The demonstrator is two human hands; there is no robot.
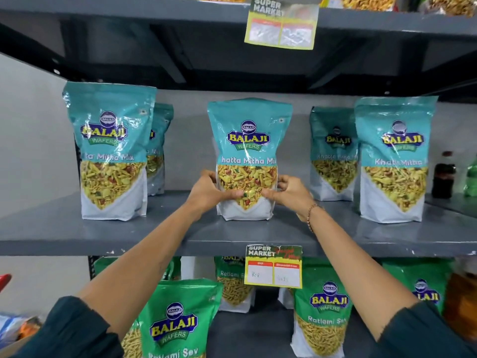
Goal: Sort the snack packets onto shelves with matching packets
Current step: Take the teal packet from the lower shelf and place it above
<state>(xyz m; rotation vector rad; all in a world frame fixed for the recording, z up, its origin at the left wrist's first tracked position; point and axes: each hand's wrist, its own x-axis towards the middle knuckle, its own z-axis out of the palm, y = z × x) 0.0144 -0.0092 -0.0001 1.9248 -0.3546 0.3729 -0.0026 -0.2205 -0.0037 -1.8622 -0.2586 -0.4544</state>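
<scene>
A teal Khatta Mitha Mix packet [249, 140] stands upright in the middle of the grey middle shelf [64, 236]. My left hand [209, 192] grips its lower left side and my right hand [289, 192] grips its lower right side, thumbs across the front. Matching teal packets stand on the same shelf: two at the left [111, 151], one behind the other, and two at the right [395, 161]. Green Ratlami Sev packets [175, 319] fill the shelf below.
A price tag [273, 266] hangs from the middle shelf's front edge, and another tag [281, 24] hangs from the top shelf. Dark and green bottles [444, 174] stand at the far right. Yellow snack packets [366, 1] sit on the top shelf.
</scene>
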